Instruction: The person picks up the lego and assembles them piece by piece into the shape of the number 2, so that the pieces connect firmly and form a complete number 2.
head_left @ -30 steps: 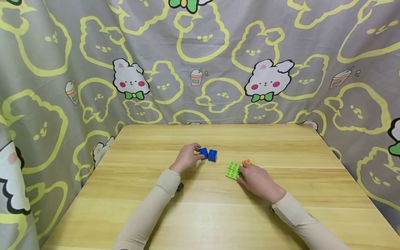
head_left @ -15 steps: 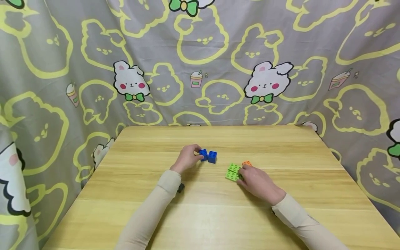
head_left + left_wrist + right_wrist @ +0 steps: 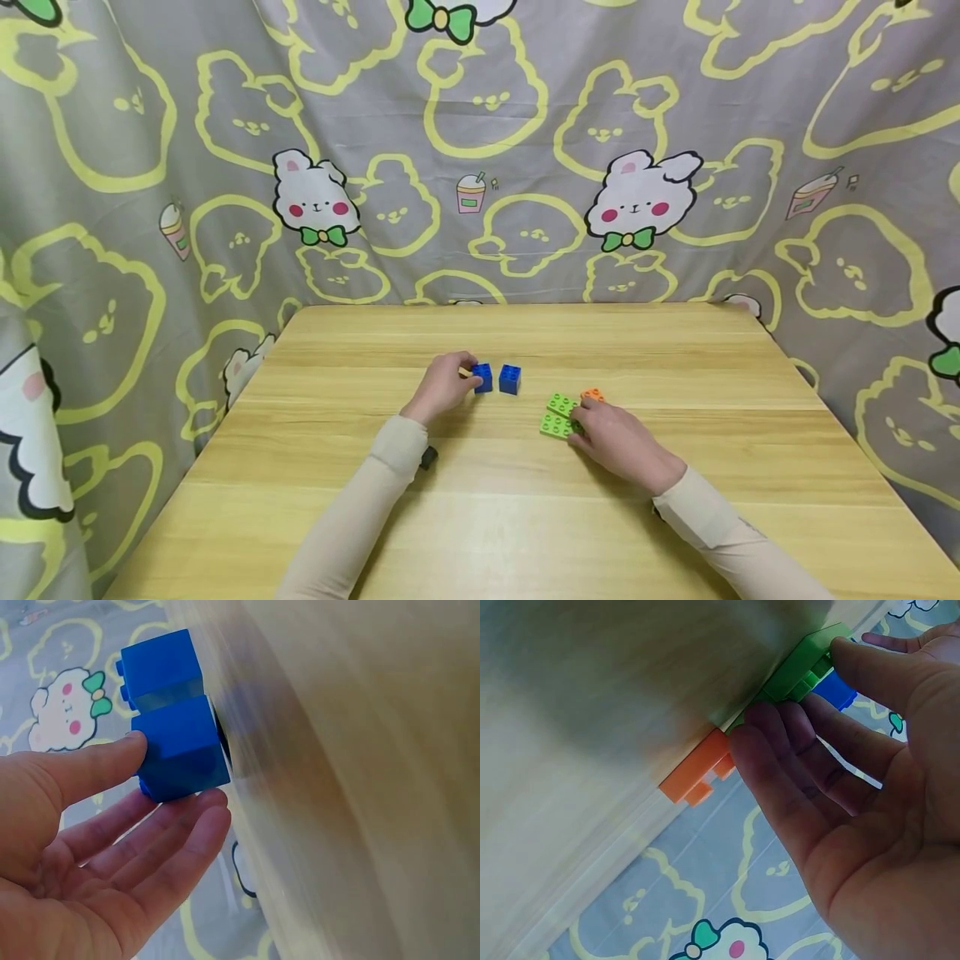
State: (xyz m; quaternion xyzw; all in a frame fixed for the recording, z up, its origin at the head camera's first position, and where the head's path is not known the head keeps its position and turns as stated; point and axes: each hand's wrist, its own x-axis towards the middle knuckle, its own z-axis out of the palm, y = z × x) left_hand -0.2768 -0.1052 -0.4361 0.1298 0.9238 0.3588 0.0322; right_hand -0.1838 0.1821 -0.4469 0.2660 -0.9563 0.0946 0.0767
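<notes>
In the head view, my left hand (image 3: 442, 388) pinches the left one of two blue toy building bricks (image 3: 482, 379) between thumb and fingers. The other blue brick (image 3: 510, 380) stands upright just to its right, a narrow gap apart. My right hand (image 3: 615, 443) grips at the right end of two flat green bricks, a nearer one (image 3: 553, 427) and a farther one (image 3: 561, 405); its fingers partly cover both. In the right wrist view, the thumb and fingertips meet the green brick (image 3: 810, 658). An orange brick (image 3: 592, 395) lies behind the right fingers.
All bricks rest on a wooden table (image 3: 480, 517). A patterned curtain (image 3: 532, 125) hangs round its back and sides. A small dark object (image 3: 428, 457) shows at the left wrist.
My left hand has shifted the left blue brick slightly left and turned it straighter, widening its gap to the other. The two green bricks have slid a little apart under my right hand.
</notes>
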